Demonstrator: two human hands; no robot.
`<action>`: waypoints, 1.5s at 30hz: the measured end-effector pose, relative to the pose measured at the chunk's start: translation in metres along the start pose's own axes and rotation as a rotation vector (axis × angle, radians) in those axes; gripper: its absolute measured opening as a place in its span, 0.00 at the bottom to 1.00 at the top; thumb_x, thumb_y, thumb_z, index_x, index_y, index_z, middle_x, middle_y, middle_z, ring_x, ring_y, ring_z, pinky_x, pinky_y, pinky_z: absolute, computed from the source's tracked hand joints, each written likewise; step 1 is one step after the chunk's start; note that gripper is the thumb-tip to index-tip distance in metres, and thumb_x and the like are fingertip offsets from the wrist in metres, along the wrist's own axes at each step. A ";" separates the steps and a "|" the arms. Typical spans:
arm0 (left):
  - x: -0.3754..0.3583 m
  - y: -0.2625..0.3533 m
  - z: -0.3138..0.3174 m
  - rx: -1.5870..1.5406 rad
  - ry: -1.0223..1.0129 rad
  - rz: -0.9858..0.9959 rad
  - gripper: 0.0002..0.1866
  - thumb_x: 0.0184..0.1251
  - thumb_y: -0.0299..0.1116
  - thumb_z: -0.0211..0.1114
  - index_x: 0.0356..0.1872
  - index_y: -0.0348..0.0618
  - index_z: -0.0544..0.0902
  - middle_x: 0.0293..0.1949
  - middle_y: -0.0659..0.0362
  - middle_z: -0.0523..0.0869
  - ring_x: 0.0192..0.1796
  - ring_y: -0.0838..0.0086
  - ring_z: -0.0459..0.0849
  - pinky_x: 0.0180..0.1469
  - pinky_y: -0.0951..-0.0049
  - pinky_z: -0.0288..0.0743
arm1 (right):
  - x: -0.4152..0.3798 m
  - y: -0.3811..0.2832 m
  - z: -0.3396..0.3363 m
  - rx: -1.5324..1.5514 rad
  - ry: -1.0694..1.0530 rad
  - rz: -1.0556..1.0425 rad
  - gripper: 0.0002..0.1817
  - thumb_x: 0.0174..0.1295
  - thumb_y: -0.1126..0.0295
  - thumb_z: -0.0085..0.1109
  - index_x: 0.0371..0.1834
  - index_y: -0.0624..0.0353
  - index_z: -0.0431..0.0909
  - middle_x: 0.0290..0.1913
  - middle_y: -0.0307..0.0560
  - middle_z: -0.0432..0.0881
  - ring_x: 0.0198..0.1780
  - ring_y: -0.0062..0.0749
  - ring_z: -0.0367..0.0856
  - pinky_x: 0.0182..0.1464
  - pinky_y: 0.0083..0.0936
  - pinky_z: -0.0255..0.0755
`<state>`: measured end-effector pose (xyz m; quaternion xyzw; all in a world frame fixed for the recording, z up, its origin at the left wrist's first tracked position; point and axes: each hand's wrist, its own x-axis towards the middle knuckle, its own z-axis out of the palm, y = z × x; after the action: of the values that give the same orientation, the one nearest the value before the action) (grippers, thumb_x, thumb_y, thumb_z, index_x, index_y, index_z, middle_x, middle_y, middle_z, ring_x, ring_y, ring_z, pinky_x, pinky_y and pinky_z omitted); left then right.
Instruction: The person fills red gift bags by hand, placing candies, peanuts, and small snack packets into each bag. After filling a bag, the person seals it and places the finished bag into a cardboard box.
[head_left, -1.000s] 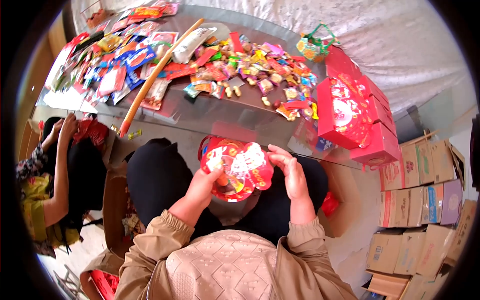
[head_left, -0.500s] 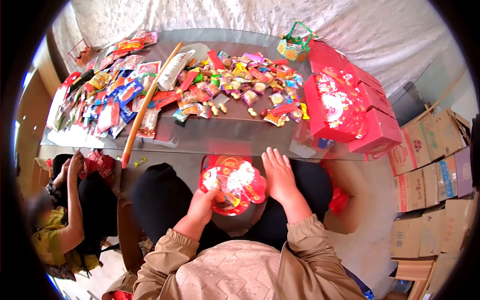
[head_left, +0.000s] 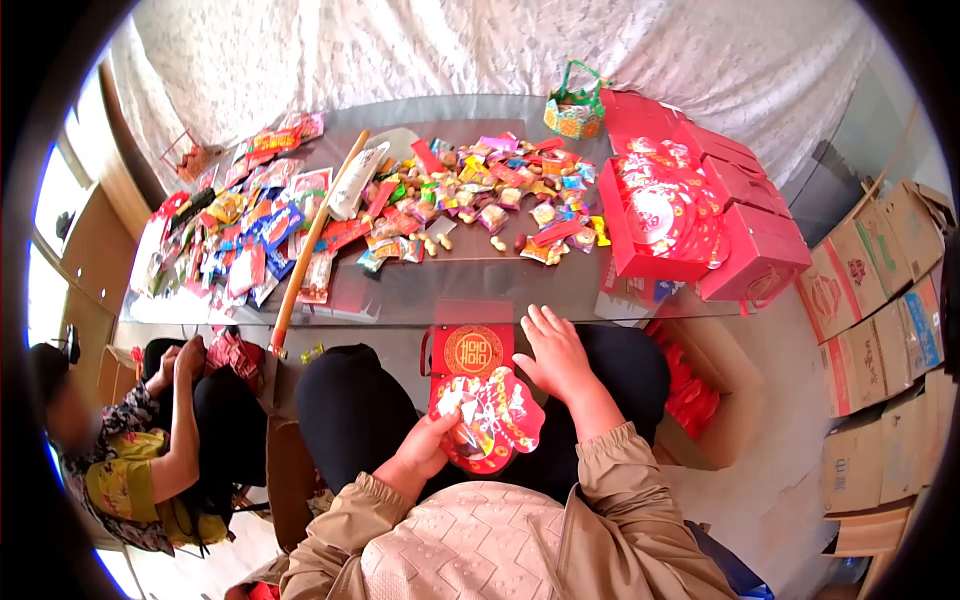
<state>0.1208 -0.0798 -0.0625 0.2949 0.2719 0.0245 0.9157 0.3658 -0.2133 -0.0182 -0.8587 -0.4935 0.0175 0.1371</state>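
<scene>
My left hand point(head_left: 428, 445) is closed on the edge of a red printed candy pouch point(head_left: 505, 410) with a scalloped outline and a clear window showing sweets inside. The pouch is tilted above my lap. Just beyond it, between my knees, is a red gift box point(head_left: 473, 347) with a round gold double-happiness emblem; the pouch covers its lower part. My right hand point(head_left: 556, 352) is open, fingers stretched and palm down, beside the box's right edge at the front of the table. Nothing shows in its fingers.
Mixed sweets and peanuts point(head_left: 490, 200) cover the glass table's middle, snack packets point(head_left: 250, 225) its left, parted by a wooden stick point(head_left: 320, 230). A red box of pouches point(head_left: 660, 210) is at right. A carton point(head_left: 700, 400) stands by my right knee. Another person point(head_left: 150, 450) sits at left.
My left hand has drawn the candy pouch toward my body, uncovering the gold emblem on the box. My right hand stays open by the table edge. The whole view has shifted slightly.
</scene>
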 end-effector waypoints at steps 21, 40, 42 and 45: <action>-0.005 0.015 -0.004 -0.180 -0.067 0.030 0.22 0.76 0.40 0.65 0.64 0.39 0.76 0.56 0.55 0.87 0.57 0.65 0.86 0.63 0.59 0.78 | 0.011 -0.010 -0.007 -0.032 0.017 -0.018 0.34 0.59 0.59 0.71 0.66 0.66 0.75 0.72 0.61 0.72 0.73 0.55 0.69 0.71 0.45 0.67; 0.033 0.129 -0.012 -0.098 -0.170 0.317 0.35 0.63 0.48 0.77 0.65 0.42 0.74 0.60 0.56 0.84 0.62 0.63 0.83 0.67 0.55 0.74 | 0.133 -0.018 -0.021 -0.272 -0.350 -0.133 0.15 0.63 0.62 0.57 0.25 0.57 0.88 0.30 0.53 0.88 0.36 0.50 0.88 0.39 0.44 0.81; 0.035 0.128 -0.012 -0.094 -0.155 0.309 0.33 0.62 0.48 0.77 0.62 0.43 0.75 0.58 0.56 0.84 0.61 0.62 0.84 0.66 0.55 0.75 | 0.146 -0.012 -0.020 -0.204 -0.385 -0.115 0.15 0.63 0.62 0.57 0.25 0.57 0.88 0.30 0.54 0.87 0.37 0.50 0.88 0.40 0.45 0.81; 0.038 0.128 -0.011 -0.081 -0.127 0.299 0.30 0.62 0.47 0.78 0.59 0.43 0.76 0.53 0.53 0.87 0.58 0.57 0.85 0.64 0.52 0.76 | 0.152 -0.002 -0.019 -0.138 -0.318 -0.133 0.15 0.64 0.61 0.57 0.27 0.58 0.88 0.30 0.54 0.87 0.39 0.51 0.87 0.41 0.45 0.80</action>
<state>0.1621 0.0389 -0.0171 0.2957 0.1652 0.1530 0.9284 0.4446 -0.0870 0.0164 -0.8180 -0.5646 0.1101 -0.0011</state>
